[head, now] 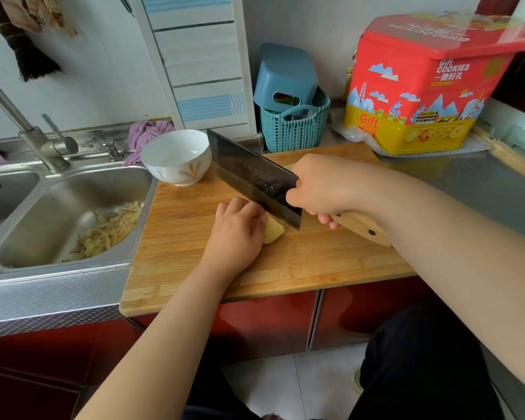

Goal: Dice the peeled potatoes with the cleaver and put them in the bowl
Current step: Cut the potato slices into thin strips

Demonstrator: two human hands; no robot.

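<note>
Right hand [319,187]: gripping the cleaver [255,177] where its wooden handle [364,227] meets the blade, fingers curling round it, thumb side lying against the dark blade.
Left hand [240,228]: pressing down on the peeled potato [273,233], fingers curling over its top, knuckles lying just beside the blade.
Peeled potato: sitting under the left hand's fingers, its pale cut end showing just right of that hand, below the cleaver's edge.
Cleaver: hanging tilted over the potato, blade running from the right hand away toward the bowl; whether the edge is touching the potato is hard to tell.
Second potato piece [288,167]: peeking out as a pale sliver just beyond the right hand, mostly hidden.
Cutting board [194,253]: lying under both hands on the tabletop [467,183].
Bowl [176,157]: standing white and empty on the board's far corner, beyond the left hand.
Sink [58,213]: lying left of the left hand, holding potato peelings [109,231].
Basket [294,128]: standing beyond the right hand, against the wall.
Cookie tin [422,86]: standing well beyond the right forearm.
</note>
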